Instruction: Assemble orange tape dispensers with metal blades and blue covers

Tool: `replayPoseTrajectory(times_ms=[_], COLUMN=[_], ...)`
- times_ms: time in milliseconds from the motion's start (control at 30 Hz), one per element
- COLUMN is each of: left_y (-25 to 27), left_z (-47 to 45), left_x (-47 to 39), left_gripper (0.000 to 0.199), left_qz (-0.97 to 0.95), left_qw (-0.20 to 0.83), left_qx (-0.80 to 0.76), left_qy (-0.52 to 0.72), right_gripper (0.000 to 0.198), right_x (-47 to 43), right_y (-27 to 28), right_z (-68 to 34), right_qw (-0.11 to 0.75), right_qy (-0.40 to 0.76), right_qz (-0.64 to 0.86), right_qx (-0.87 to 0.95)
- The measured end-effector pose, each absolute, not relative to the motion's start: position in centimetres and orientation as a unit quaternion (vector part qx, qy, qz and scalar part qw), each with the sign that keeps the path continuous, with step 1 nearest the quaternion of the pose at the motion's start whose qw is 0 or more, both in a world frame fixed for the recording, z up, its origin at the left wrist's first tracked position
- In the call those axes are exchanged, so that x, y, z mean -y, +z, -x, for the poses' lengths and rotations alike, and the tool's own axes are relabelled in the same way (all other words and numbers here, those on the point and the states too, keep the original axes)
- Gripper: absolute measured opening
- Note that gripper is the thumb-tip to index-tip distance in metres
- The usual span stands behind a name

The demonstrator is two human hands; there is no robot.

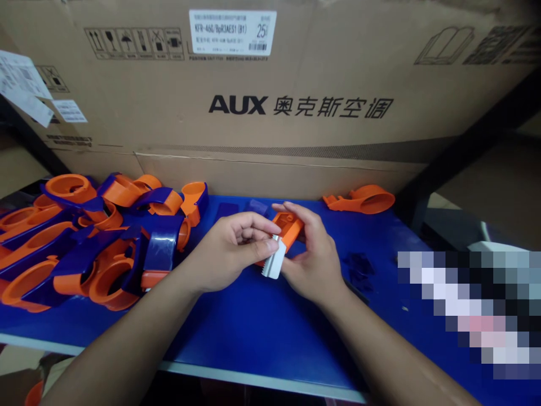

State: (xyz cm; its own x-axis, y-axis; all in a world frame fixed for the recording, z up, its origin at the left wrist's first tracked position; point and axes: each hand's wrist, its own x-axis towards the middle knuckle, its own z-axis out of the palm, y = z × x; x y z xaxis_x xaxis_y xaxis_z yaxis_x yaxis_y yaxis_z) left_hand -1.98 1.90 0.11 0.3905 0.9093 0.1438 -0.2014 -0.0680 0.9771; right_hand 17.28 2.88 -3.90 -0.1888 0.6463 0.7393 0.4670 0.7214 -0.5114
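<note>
My right hand [316,256] is wrapped around an orange tape dispenser part [295,225], whose hollow end faces up. A silvery toothed cutting blade [274,264] lies against the near end of that part. Between thumb and fingertips, my left hand [226,248] pinches the blade at its upper edge. Whether the blade is fixed to the orange part I cannot tell. Most of the orange part is hidden behind my right fingers and palm.
Orange and blue tape dispensers [114,276] are piled on the blue tabletop [236,332] at left. Another orange dispenser piece [367,199] lies at back right. Small dark blue pieces [359,270] lie right of my hand. A large cardboard box [169,113] stands behind.
</note>
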Motion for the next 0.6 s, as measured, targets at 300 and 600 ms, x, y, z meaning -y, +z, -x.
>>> replayPoseTrajectory(times_ms=[300,600], left_y=[0.64,0.64], left_z=[2.58,2.61], left_x=[-1.79,-1.94], left_gripper=[0.013,0.013], left_qz=[-0.566,-0.592], left_qw=[0.625,0.589], left_qx=[-0.304,-0.345], left_qy=[0.443,0.428], right_gripper=[0.093,0.078], right_x=[-2.85,-2.80], right_y=[-3.99,-3.74], right_z=[-17.20,-17.31], right_qw=[0.518,0.482], right_qy=[0.099,0.064], right_qz=[0.371,0.383], right_qx=[0.764,0.785])
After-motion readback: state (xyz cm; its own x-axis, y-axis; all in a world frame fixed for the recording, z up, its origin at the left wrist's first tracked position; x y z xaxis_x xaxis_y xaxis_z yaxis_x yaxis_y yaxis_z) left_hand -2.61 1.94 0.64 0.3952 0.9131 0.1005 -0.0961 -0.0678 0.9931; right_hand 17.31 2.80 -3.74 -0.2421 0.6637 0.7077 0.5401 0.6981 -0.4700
